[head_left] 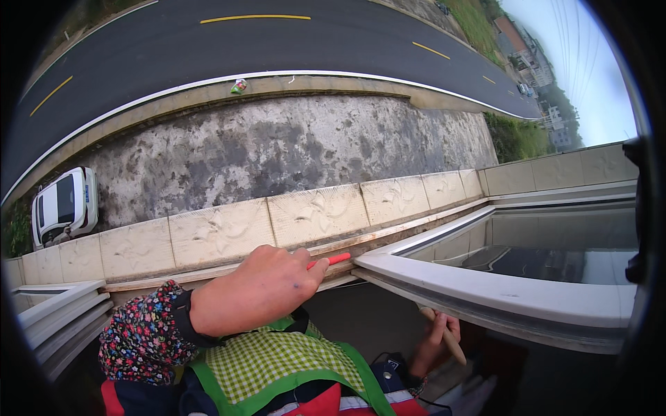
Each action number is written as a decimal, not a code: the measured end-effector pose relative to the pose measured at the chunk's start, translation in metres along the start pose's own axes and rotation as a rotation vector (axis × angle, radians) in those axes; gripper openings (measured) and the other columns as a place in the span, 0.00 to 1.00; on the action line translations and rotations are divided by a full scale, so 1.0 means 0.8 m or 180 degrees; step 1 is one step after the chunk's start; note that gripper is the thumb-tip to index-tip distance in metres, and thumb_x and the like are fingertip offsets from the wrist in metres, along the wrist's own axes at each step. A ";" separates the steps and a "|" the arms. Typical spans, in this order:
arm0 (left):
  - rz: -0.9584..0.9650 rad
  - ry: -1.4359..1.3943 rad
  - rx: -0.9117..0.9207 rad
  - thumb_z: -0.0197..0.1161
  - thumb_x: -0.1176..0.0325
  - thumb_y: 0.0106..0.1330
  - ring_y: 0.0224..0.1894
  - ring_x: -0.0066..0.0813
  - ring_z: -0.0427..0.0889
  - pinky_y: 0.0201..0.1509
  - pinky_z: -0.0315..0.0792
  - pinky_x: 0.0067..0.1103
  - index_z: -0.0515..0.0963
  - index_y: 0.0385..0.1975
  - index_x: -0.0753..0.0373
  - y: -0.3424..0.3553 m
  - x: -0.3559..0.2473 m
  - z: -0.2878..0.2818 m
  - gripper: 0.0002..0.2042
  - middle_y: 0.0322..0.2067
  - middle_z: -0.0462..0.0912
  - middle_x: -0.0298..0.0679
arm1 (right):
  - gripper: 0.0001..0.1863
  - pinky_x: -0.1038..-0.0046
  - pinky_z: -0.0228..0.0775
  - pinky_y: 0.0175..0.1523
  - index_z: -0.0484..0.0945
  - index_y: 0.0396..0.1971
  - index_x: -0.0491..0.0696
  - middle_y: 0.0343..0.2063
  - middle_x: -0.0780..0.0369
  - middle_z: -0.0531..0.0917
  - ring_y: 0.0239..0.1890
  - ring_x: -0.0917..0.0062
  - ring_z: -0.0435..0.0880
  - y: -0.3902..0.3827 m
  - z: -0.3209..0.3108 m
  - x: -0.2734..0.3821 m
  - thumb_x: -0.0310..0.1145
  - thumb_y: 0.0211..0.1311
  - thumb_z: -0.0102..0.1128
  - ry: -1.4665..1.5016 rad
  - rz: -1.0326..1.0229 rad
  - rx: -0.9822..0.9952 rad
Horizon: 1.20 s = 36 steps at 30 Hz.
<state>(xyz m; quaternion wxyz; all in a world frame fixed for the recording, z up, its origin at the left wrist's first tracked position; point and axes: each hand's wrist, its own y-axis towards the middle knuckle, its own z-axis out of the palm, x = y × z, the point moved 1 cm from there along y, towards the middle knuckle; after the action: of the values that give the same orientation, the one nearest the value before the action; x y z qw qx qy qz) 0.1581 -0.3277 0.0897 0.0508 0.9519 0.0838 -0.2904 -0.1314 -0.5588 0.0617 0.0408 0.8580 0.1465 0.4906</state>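
Note:
My left hand [260, 284], in a floral sleeve with a dark cuff, reaches across the open window and is closed round a red rod-shaped tool [338, 258]. The tool's end points right, over the dirty window track [374, 243], close to the corner of the white sliding sash [416, 267]. Whether it touches the track I cannot tell. Lower right, on the inner side of that sash, my right hand [436, 340] grips a pale wooden handle [452, 344]. The handle's upper end sits by the sash's lower edge; what it belongs to is not visible.
A second white frame [66, 319] stands at the left. Beyond the track runs a ledge of cream tiles [316, 211], with stained concrete [277, 145] far below. A white car [66, 206] is parked there, beside a road [277, 45]. My green checked apron [277, 364] is against the sill.

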 end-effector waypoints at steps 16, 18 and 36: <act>-0.0002 -0.0018 0.0173 0.56 0.73 0.63 0.27 0.43 0.83 0.27 0.76 0.35 0.73 0.55 0.71 0.048 -0.006 0.037 0.20 0.29 0.79 0.45 | 0.10 0.79 0.63 0.30 0.80 0.33 0.40 0.23 0.65 0.79 0.25 0.83 0.73 0.014 -0.016 -0.055 0.33 0.66 0.60 -0.0415 -0.0166 -0.0254; 0.0314 -0.0208 -0.0091 0.55 0.73 0.63 0.30 0.44 0.84 0.30 0.78 0.35 0.73 0.51 0.71 0.106 0.000 0.060 0.16 0.29 0.80 0.46 | 0.10 0.79 0.63 0.30 0.79 0.33 0.41 0.23 0.65 0.79 0.24 0.83 0.73 0.019 -0.017 -0.061 0.33 0.67 0.60 -0.0672 -0.0523 -0.0173; 0.0729 -0.0151 -0.0149 0.56 0.74 0.63 0.32 0.45 0.85 0.32 0.80 0.35 0.73 0.48 0.71 0.178 0.006 0.076 0.14 0.27 0.80 0.48 | 0.07 0.78 0.65 0.32 0.74 0.36 0.42 0.28 0.64 0.78 0.27 0.83 0.73 0.004 -0.032 -0.071 0.29 0.65 0.61 -0.0380 -0.0544 -0.0406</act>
<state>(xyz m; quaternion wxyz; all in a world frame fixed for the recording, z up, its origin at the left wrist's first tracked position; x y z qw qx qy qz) 0.1557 -0.4753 0.0437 0.1077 0.9466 -0.0199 -0.3032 -0.1794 -0.5802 0.0283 0.1456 0.8658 0.1849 0.4417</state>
